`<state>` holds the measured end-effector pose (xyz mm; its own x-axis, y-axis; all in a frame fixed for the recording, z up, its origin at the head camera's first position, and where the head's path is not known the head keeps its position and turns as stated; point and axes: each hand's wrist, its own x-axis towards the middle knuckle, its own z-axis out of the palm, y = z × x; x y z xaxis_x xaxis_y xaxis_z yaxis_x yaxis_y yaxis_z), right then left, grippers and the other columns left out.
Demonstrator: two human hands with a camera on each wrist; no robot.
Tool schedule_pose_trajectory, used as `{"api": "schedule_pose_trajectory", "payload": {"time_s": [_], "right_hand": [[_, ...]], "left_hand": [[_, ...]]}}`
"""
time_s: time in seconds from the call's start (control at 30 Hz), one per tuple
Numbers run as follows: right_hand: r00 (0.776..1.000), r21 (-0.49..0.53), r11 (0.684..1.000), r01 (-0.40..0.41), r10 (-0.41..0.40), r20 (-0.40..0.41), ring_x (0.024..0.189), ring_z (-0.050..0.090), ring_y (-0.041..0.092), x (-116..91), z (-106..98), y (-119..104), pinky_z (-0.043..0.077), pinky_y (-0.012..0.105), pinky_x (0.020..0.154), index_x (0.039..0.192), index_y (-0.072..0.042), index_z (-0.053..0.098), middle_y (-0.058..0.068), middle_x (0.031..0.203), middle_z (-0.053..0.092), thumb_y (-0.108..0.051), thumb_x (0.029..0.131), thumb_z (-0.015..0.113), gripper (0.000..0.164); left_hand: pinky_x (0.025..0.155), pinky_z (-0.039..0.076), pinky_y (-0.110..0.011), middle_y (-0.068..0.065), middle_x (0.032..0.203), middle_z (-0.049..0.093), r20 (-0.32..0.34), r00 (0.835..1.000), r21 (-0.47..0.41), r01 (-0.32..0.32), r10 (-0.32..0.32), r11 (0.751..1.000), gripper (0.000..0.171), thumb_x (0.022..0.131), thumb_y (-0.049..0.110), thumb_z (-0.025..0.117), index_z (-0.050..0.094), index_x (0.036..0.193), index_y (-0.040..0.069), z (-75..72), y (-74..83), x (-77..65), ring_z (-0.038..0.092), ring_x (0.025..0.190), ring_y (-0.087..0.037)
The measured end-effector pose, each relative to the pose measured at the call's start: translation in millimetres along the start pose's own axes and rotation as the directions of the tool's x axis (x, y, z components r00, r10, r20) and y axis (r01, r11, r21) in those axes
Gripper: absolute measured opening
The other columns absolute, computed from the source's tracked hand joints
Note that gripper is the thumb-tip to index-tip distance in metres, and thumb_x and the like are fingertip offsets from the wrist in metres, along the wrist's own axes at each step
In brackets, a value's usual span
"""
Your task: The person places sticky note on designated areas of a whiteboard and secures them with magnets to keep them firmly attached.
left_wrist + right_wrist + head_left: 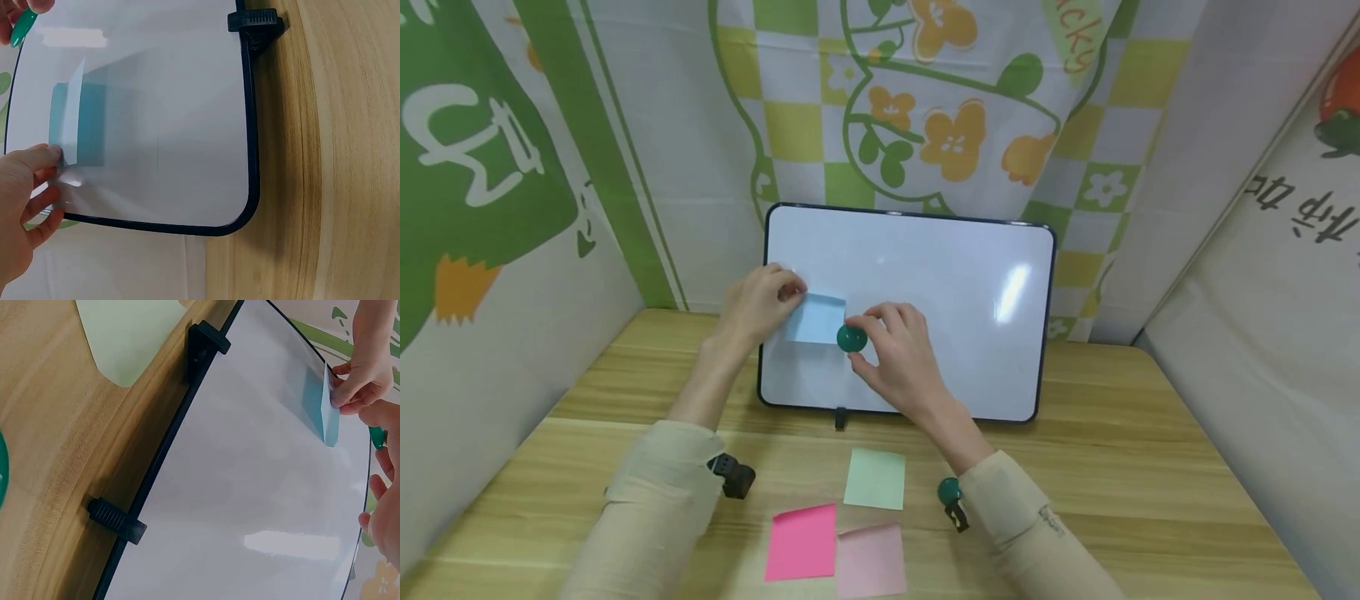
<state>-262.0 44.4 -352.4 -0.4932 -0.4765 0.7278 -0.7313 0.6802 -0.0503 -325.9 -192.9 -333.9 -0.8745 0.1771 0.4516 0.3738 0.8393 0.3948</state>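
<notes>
My left hand (pixel 760 302) pinches the upper left corner of a blue sticky note (pixel 817 319) at the left part of a whiteboard (pixel 940 283). In the left wrist view the note stands partly off the board, casting a shadow, with my thumb on its corner. My right hand (pixel 898 354) holds a glossy round green magnet (pixel 852 338) between thumb and index finger. It overlaps the note's lower right corner in the head view. The right wrist view shows only a sliver of the magnet (pixel 377 437) behind my fingers.
The black-rimmed board leans upright on black feet (pixel 256 22) on a wooden table (pixel 1097 483). Nearer lie a pale green note (pixel 876 479), a hot pink note (pixel 802 543) and a light pink note (pixel 872 560). Another green round piece (pixel 950 490) lies by my right sleeve. Printed curtains (pixel 805 108) hang behind.
</notes>
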Motion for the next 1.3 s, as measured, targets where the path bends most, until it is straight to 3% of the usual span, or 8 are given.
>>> {"api": "schedule_pose_trajectory", "payload": {"time_s": [0.63, 1.3], "right_hand": [[1.000, -0.061, 0.998, -0.009, 0.010, 0.016, 0.108, 0.054, 0.028, 31.3, 24.4, -1.7, 0.043, 0.045, 0.099, 0.115, -0.011, 0.070, 0.008, 0.110, 0.062, -0.021, 0.083, 0.079, 0.035], [0.992, -0.161, 0.986, -0.040, 0.058, 0.114, 0.113, 0.054, 0.027, 53.4, 43.3, 6.5, 0.040, 0.044, 0.104, 0.119, -0.014, 0.069, 0.005, 0.115, 0.064, -0.025, 0.088, 0.075, 0.034]], "left_hand": [[0.077, 0.051, -0.041, -0.010, 0.098, 0.068, -0.040, 0.999, -0.015, -0.022, 0.021, 1.000, 0.013, 0.092, 0.015, 0.070, 0.074, 0.102, 0.007, -0.1, -1.8, -3.1, 0.061, 0.090, -0.026], [0.074, 0.050, -0.040, -0.010, 0.097, 0.067, -0.065, 0.998, -0.007, -0.016, 0.016, 1.000, 0.015, 0.094, 0.018, 0.068, 0.073, 0.103, 0.007, -1.1, -6.6, -5.9, 0.060, 0.087, -0.025]]}}
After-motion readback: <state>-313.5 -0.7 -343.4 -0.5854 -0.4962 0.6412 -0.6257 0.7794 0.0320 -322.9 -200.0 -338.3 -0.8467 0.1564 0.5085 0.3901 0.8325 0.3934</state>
